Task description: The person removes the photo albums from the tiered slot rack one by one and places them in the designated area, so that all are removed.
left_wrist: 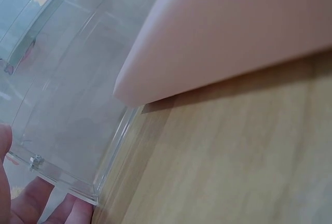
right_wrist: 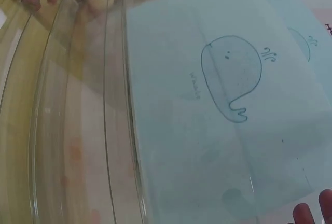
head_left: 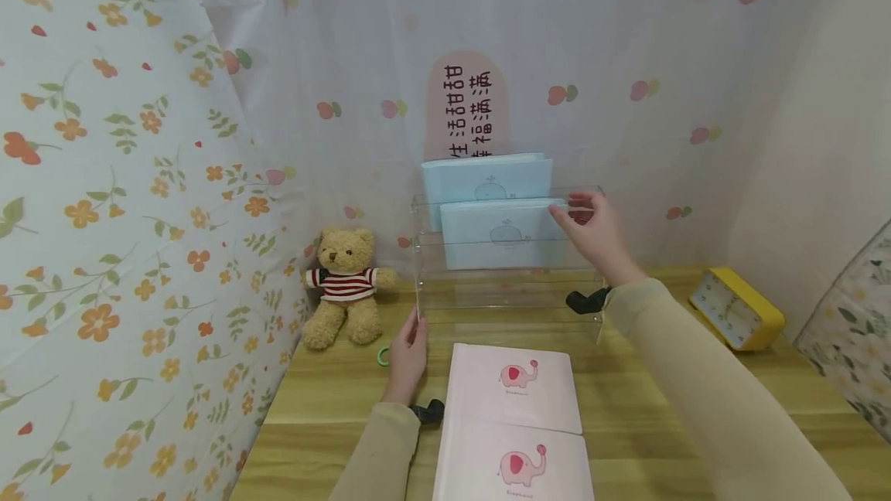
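Note:
A clear acrylic rack (head_left: 511,296) with several tiers stands on the table. Two light blue whale-print books lean in it, a front book (head_left: 506,234) and a rear book (head_left: 487,176) that rises higher behind. My left hand (head_left: 408,358) grips the rack's lower left side, thumb on one face and fingers behind the clear panel (left_wrist: 62,182). At the front book's upper right corner is my right hand (head_left: 592,226), its fingers loosely bent; its fingertips (right_wrist: 303,213) show just beyond the book's edge in the right wrist view.
Two pink elephant-print books (head_left: 515,389) lie in front of the rack, one nearer me. A teddy bear (head_left: 344,284) in a striped shirt sits left, by a green ring (head_left: 383,356). A yellow clock (head_left: 738,308) stands right. Printed curtains hang behind and at left.

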Tool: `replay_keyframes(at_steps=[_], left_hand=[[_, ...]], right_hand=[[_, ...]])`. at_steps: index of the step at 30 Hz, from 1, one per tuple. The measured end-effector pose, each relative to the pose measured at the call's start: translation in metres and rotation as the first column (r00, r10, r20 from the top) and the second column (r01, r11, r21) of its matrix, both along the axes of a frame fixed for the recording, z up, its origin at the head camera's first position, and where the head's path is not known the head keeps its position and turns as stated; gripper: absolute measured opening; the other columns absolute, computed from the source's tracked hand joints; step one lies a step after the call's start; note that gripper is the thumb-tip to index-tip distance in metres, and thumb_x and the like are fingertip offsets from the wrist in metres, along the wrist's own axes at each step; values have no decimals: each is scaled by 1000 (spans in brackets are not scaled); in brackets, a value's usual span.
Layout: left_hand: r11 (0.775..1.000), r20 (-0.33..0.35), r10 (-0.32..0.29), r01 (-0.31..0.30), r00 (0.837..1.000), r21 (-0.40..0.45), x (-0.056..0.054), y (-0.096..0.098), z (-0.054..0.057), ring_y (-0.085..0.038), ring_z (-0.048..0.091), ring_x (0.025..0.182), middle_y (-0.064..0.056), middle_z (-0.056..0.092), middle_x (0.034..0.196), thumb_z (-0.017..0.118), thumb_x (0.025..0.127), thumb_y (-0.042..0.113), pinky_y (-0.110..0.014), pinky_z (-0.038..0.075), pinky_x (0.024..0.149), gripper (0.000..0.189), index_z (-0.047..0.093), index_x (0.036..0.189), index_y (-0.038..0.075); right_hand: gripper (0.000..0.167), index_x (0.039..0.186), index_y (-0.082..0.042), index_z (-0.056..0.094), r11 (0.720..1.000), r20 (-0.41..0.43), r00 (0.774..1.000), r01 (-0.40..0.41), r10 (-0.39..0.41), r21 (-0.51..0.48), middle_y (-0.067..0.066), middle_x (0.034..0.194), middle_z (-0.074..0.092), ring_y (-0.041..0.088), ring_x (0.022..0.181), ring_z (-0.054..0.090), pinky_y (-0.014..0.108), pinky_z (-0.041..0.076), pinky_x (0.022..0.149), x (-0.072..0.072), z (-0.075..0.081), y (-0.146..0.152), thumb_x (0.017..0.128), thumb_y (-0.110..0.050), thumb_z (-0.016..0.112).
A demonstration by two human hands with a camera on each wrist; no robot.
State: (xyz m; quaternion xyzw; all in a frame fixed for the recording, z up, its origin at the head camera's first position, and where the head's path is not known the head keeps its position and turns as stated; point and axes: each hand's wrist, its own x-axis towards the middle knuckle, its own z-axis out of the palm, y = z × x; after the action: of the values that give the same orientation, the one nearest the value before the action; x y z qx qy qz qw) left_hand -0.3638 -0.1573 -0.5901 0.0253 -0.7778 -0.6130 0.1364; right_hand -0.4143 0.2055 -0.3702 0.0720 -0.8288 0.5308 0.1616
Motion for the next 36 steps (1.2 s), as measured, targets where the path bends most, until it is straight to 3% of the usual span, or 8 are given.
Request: replay_keyframes(at_steps=[6, 18, 24, 28, 36], left_hand=[[1000, -18, -3, 2, 1000, -8, 2, 0, 2, -37, 65, 141, -12, 65, 158, 58, 116, 41, -58, 56, 114, 54, 52, 166, 23], [1000, -19, 11, -12, 1000, -20, 2, 1, 1, -36, 68, 137, -13, 70, 152, 59, 115, 41, -57, 57, 112, 53, 54, 165, 24], [1000, -18, 3, -4, 1000, -22, 0, 0, -1, -36, 67, 139, -12, 68, 155, 58, 116, 41, -56, 57, 113, 53, 52, 166, 23], [1000, -26, 0, 0, 1000, -25, 1, 0, -1, -36, 67, 138, -12, 67, 156, 58, 116, 40, -56, 58, 112, 53, 52, 166, 22], [1000, -18, 5, -5, 1000, -11, 3, 1, 3, -36, 67, 139, -12, 67, 156, 59, 116, 36, -56, 57, 113, 52, 53, 165, 22]], right_hand=[[87, 162, -8, 45, 1000, 60, 998, 10, -9, -19, 22, 164, 48, 43, 146, 52, 62, 48, 121, -4, 5, -13, 101, -63, 73], [58, 144, -9, 67, 999, -42, 999, 24, -22, 40, 18, 148, 65, 37, 143, 54, 56, 44, 118, -15, 9, -37, 101, -44, 82], [51, 142, -14, 72, 998, -6, 1000, 30, -29, 64, 13, 153, 65, 34, 155, 49, 60, 37, 130, -19, 10, -41, 102, -45, 80], [51, 144, -15, 71, 994, 17, 1000, 20, -22, 111, 13, 161, 60, 36, 161, 44, 61, 32, 134, -20, 11, -40, 104, -46, 78], [42, 141, -15, 74, 974, 24, 999, 29, -35, 224, 17, 163, 56, 42, 158, 44, 63, 38, 129, -21, 14, -40, 105, -37, 78]])
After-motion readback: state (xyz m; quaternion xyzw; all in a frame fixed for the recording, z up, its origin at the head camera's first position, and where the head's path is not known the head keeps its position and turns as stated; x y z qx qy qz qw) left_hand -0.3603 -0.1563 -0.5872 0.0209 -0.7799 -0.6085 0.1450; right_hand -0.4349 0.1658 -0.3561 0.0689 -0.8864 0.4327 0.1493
